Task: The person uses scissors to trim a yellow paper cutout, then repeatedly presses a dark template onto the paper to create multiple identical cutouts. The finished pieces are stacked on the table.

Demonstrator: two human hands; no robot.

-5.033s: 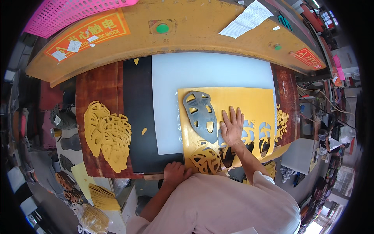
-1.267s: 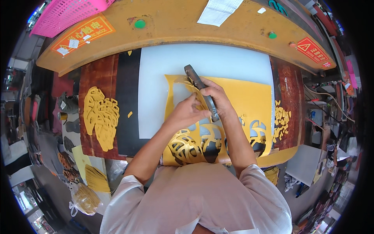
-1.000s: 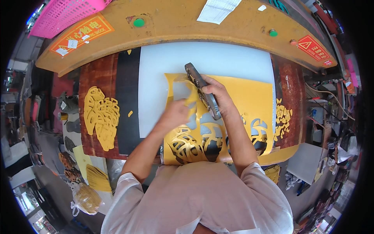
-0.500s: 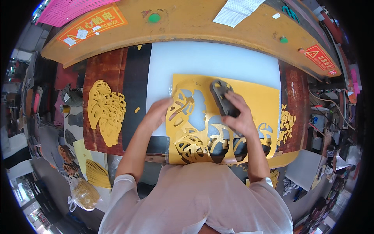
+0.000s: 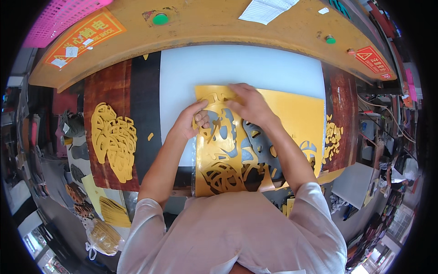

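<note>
A yellow sheet (image 5: 292, 109) with rows of cut-out openings lies before me on a white board. At its left edge, my left hand (image 5: 191, 119) has curled fingers; whatever may be in them is hidden. My right hand (image 5: 252, 106) rests over the sheet's far part, thumb and fingers apart, beside a freshly outlined cut shape (image 5: 216, 97). Under my right forearm lies a dark cutting die (image 5: 261, 145), partly covered by the arm. It sits on the sheet near the openings, touched by neither hand's fingers.
A pile of yellow cut pieces (image 5: 114, 144) lies on the reddish-brown surface at left. Small yellow scraps (image 5: 333, 139) are heaped at right. The white board (image 5: 242, 64) reaches back under a yellow machine beam (image 5: 200, 27) with green buttons. A pink basket (image 5: 64, 18) stands at far left.
My right hand has let go of the cutting die and moved left and away from me over the sheet. The die now lies nearer to me. My left hand's fingers have curled.
</note>
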